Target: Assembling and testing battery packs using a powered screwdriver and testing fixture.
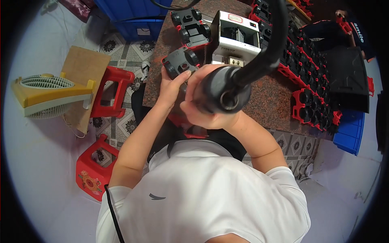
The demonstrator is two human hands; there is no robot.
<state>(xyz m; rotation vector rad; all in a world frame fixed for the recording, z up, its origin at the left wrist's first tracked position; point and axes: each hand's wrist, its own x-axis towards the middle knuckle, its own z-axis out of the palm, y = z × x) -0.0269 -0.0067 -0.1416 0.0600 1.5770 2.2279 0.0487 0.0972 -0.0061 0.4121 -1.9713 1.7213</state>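
My right hand [204, 113] is wrapped round the dark body of an electric screwdriver [219, 91], whose thick black cable rises from its top end. The tool hides its own tip. To its left, my left hand [170, 87] grips the near edge of an upturned toy car [179, 61], grey-black underneath with black wheels and red trim. Another upturned toy car [189, 27] lies just beyond it on the speckled reddish table [265, 97]. A white boxy machine [237, 34] with an open top, probably a screw feeder, stands beyond my right hand.
Rows of black-and-red toy cars [306, 69] cover the table's right side. Blue bins [129, 18] stand at the far left, and another blue bin [350, 131] is at right. Red stools [93, 166], a board and a yellow fan [56, 95] are left. A person [352, 34] is at far right.
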